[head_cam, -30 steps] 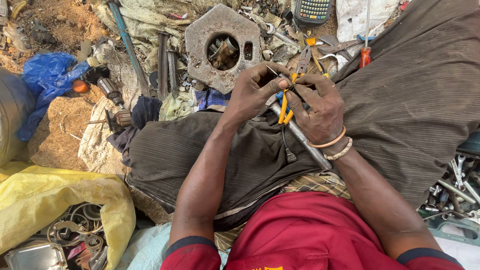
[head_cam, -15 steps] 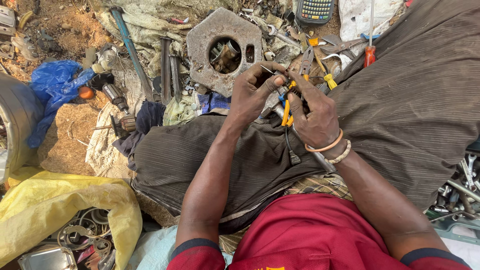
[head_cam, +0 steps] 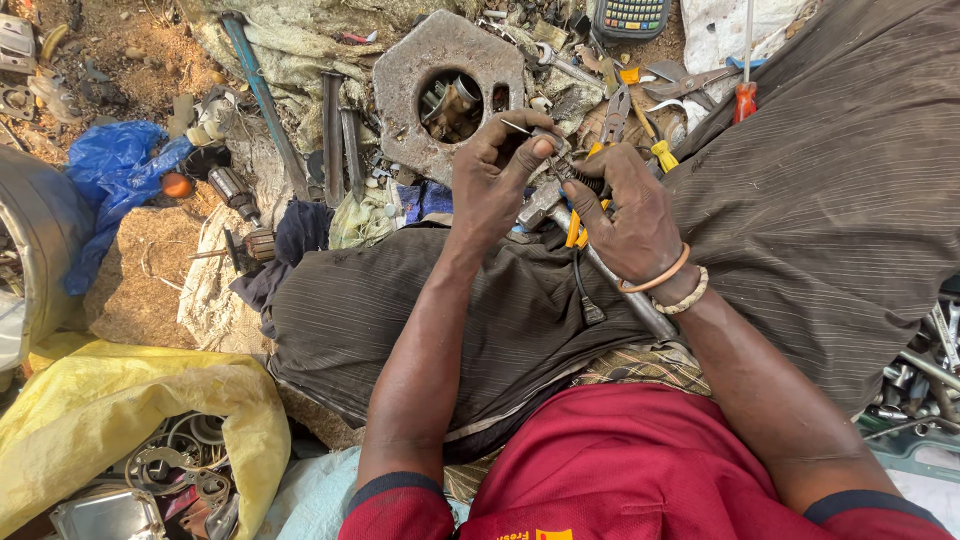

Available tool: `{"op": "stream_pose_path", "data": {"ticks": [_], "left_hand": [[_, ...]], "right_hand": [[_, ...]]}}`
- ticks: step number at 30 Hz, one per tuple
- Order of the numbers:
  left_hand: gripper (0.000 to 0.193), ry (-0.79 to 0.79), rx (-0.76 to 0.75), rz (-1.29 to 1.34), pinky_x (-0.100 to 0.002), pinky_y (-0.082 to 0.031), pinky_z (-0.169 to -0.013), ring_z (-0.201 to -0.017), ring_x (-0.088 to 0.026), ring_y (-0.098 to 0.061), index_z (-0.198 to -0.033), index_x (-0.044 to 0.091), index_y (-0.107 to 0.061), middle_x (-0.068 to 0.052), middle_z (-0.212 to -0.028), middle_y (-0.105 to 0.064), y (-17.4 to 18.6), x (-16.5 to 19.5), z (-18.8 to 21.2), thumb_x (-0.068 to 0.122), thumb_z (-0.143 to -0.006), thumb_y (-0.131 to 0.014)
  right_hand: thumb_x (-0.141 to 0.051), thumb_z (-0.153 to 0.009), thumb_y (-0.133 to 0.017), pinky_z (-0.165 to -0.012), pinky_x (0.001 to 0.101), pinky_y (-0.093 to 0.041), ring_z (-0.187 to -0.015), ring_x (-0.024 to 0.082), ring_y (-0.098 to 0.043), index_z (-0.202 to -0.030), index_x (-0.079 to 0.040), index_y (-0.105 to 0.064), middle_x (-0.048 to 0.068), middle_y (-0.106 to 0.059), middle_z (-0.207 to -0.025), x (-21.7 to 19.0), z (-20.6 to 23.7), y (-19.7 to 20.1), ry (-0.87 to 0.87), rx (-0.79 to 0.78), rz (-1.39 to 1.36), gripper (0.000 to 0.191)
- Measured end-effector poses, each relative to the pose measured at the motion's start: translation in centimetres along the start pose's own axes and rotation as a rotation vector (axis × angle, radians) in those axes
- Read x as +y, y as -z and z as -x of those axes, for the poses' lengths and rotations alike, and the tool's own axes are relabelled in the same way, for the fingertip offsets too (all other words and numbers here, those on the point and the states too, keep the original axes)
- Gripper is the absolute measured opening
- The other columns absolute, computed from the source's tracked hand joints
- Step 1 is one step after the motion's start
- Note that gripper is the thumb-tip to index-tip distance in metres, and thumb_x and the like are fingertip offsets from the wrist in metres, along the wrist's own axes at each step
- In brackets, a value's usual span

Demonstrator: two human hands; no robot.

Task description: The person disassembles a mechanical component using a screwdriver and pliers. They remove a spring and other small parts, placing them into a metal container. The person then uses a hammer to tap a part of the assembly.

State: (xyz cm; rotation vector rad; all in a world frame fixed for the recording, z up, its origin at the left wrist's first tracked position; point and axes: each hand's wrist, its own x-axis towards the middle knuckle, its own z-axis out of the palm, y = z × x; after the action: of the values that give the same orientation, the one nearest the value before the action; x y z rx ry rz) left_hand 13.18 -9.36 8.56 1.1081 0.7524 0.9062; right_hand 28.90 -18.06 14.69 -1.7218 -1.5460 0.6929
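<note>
My left hand (head_cam: 495, 180) pinches a small metal part with a thin wire sticking out, just above my lap. Close beside it, my right hand (head_cam: 625, 215) grips yellow-handled pliers (head_cam: 572, 228), the handles showing between the fingers. The pliers' jaws meet the small part between both hands. A long grey metal rod (head_cam: 620, 290) runs under my right wrist and across my brown striped trousers (head_cam: 400, 310). Two bracelets sit on my right wrist.
A heavy hexagonal metal plate (head_cam: 420, 70) with a round hole lies ahead on the dirt. Around it lie loose pliers (head_cam: 615, 110), a red-handled screwdriver (head_cam: 745, 95), a handset with a keypad (head_cam: 630, 15), a blue plastic bag (head_cam: 115, 175) and a yellow sack (head_cam: 110, 410) over scrap rings.
Both hands have stayed together on the small part, with the fingers shifting their grip slightly. The view has drifted a little.
</note>
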Motion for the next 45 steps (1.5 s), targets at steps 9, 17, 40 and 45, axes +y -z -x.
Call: {"op": "stream_pose_path", "data": {"ticks": [9,17,40,45], "left_hand": [[0.034,-0.032,-0.011,-0.036,-0.027,-0.064,-0.089,-0.101,-0.012,-0.073,-0.120,0.004,-0.071,-0.006,-0.110,-0.076,0.9,-0.8,0.0,0.027,-0.095,-0.077],[0.029,-0.077,-0.102,-0.142,-0.029,-0.062,-0.089,-0.100,-0.013,-0.073,-0.118,0.007,-0.072,-0.003,-0.109,-0.076,0.8,0.8,-0.1,0.025,-0.097,-0.077],[0.034,-0.395,-0.148,-0.615,-0.034,-0.064,-0.094,-0.112,-0.021,-0.073,-0.123,0.011,-0.067,-0.005,-0.121,-0.072,0.5,2.6,0.3,0.006,-0.091,-0.078],[0.030,-0.328,-0.127,-0.467,-0.031,-0.064,-0.093,-0.108,-0.019,-0.075,-0.118,0.010,-0.071,-0.006,-0.115,-0.075,0.0,2.5,0.6,0.012,-0.091,-0.081]], "right_hand": [[-0.022,-0.110,-0.058,-0.077,0.0309,-0.059,-0.088,0.016,-0.073,-0.136,0.000,-0.062,0.014,-0.071,-0.114,1.1,0.6,-0.3,-0.108,-0.112,-0.178,0.034],[-0.031,-0.110,-0.066,-0.063,0.0241,-0.043,-0.068,0.007,-0.053,-0.093,0.001,-0.067,0.004,-0.061,-0.075,3.3,0.6,-1.5,-0.254,-0.053,-0.446,0.036],[-0.019,-0.105,-0.078,-0.067,0.0248,-0.051,-0.078,0.009,-0.062,-0.115,0.003,-0.071,0.005,-0.071,-0.093,0.4,0.9,-0.2,-0.053,0.141,-0.243,0.025],[-0.018,-0.105,-0.072,-0.062,0.0212,-0.051,-0.072,0.006,-0.064,-0.109,0.001,-0.066,0.003,-0.070,-0.086,2.2,0.7,-0.6,-0.186,0.117,-0.531,0.021]]}}
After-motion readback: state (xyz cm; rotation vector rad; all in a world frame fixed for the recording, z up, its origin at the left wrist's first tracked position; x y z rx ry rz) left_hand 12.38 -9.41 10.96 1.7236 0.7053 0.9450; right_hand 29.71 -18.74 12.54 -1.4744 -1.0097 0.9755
